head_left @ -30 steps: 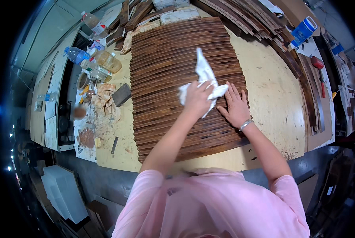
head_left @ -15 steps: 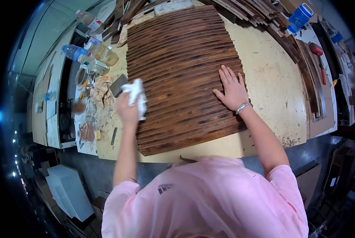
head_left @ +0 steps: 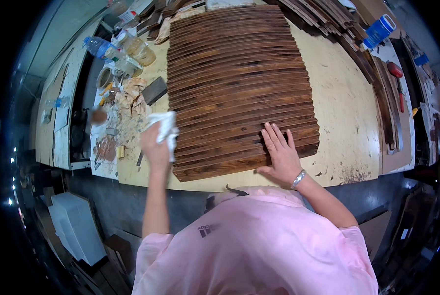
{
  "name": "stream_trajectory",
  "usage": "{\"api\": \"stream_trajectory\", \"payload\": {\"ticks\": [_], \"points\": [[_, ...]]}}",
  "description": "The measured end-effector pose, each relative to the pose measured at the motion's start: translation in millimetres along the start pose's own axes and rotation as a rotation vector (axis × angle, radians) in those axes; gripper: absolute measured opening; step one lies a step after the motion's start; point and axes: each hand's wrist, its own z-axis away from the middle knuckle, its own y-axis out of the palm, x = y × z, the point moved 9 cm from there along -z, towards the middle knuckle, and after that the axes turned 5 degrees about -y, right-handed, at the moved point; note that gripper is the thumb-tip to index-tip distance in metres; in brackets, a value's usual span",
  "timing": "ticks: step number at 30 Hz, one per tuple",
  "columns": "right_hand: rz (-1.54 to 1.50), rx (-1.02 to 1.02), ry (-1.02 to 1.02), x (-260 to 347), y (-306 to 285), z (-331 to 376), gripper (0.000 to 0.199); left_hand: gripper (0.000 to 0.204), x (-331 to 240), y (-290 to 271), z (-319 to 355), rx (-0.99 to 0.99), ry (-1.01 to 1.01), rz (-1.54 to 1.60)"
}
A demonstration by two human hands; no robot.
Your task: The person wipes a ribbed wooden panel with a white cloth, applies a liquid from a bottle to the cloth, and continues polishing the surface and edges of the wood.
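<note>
Slatted wood panel point(head_left: 239, 88) lies flat on the pale bench point(head_left: 343, 113), its near edge close to you. Your left hand point(head_left: 155, 145) sits at the panel's near-left edge, its grip pinched on a white cloth point(head_left: 165, 129); your right hand point(head_left: 280, 155) lies flat on the near slats, fingers spread, holding nothing. The cloth's loose end hangs against the slat ends, so I judge it could snag there or catch a splinter. If your right hand eases off, a hard wipe could slide the panel toward the far side.

Left of the cloth lie crumpled brown rags point(head_left: 130, 96), a dark block point(head_left: 154, 90), plastic bottles point(head_left: 131, 49) and a small round tin point(head_left: 103, 77), close enough for a wide stroke to knock. Loose wood strips point(head_left: 328, 19) crowd the far right, beside a blue container point(head_left: 379, 30).
</note>
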Motion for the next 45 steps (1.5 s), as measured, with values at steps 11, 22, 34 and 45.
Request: {"api": "stream_trajectory", "payload": {"ticks": [11, 22, 34, 45], "points": [[0.18, -0.286, -0.107, -3.6, 15.5, -4.9, 0.098, 0.036, -18.1, 42.7, 12.8, 0.159, 0.074, -0.369], [0.222, -0.426, -0.129, 1.9, 14.7, -1.9, 0.095, 0.016, -53.3, 77.7, -11.5, 0.277, 0.185, -0.314], [0.203, -0.392, -0.119, 0.1, 11.7, -5.7, 0.089, 0.069, -164.4, 132.7, 82.2, 0.541, 0.44, -0.176], [0.217, -0.444, -0.132, 0.8, 7.4, 0.8, 0.088, 0.034, 14.1, -65.1, 68.1, -0.018, 0.153, -0.35]]}}
